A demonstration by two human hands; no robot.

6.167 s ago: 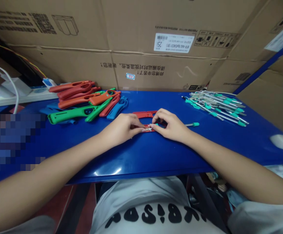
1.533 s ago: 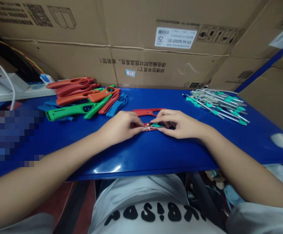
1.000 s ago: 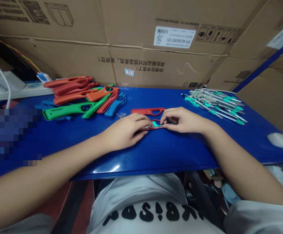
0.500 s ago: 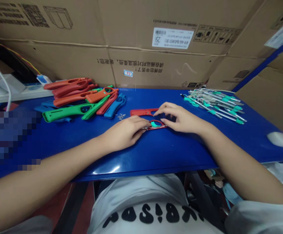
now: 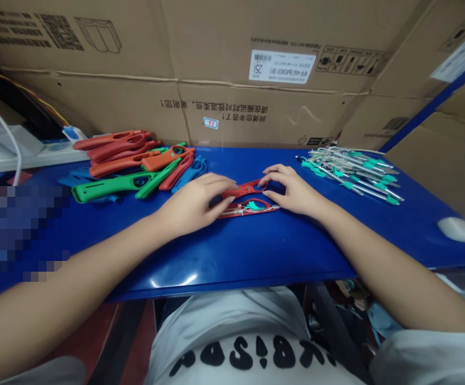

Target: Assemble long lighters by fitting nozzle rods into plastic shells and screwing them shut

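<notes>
Two red plastic shell halves lie at the middle of the blue table (image 5: 256,251). The nearer red shell (image 5: 252,208) lies flat with a teal trigger piece (image 5: 253,205) and a metal rod seated in it. My left hand (image 5: 190,203) and my right hand (image 5: 292,187) each pinch an end of the second red shell (image 5: 245,189), which is tilted just above the nearer one.
A heap of orange, red, green and blue shells (image 5: 136,166) lies at the back left. A pile of metal rods with teal parts (image 5: 353,171) lies at the back right. Cardboard boxes (image 5: 232,75) wall the far edge. A white power strip (image 5: 36,155) sits far left.
My right hand left the trigger piece and reached to the second red shell. Both hands have lifted that shell and brought it toward the nearer one.
</notes>
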